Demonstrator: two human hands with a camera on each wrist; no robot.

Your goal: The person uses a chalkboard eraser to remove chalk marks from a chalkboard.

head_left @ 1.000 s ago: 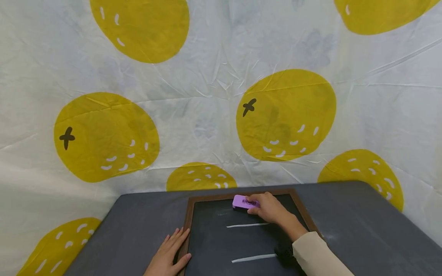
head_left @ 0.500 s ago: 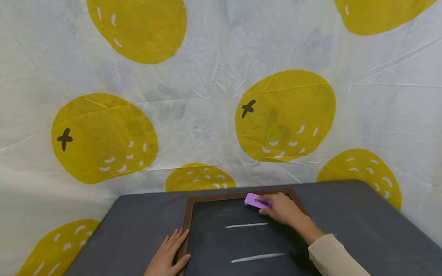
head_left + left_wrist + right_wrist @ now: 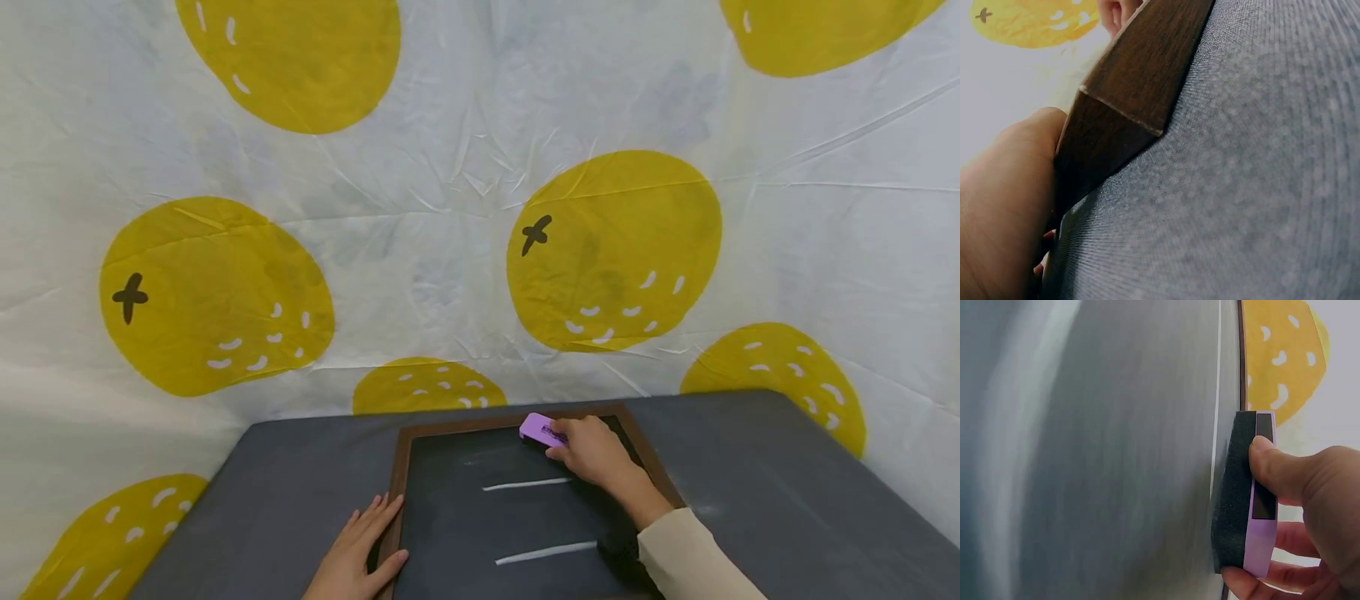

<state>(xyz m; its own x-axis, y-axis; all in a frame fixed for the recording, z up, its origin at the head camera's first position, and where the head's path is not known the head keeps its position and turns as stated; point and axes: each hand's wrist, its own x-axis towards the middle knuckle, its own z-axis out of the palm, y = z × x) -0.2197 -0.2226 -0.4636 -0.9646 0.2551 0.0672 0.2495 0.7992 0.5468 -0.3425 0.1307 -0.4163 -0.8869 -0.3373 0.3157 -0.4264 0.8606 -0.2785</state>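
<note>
My right hand grips a purple chalkboard eraser near the top of a chalkboard. In the right wrist view, the eraser is pinched between thumb and fingers, its dark felt side facing the board. Two white chalk lines run across the board, and a faint smudge shows above them. The lower line's right end meets the dark device under the right wrist. With fingers extended, my left hand rests along the board's brown wooden frame on its left side.
The board lies on a table with a dark grey cloth. Behind it hangs a white sheet printed with large yellow fruit shapes. In the left wrist view, the wooden frame's corner sits on the grey cloth.
My right hand has swept the eraser rightward along the board's top, then back somewhat to the left. My left hand has stayed at the frame. The head view has shifted slightly.
</note>
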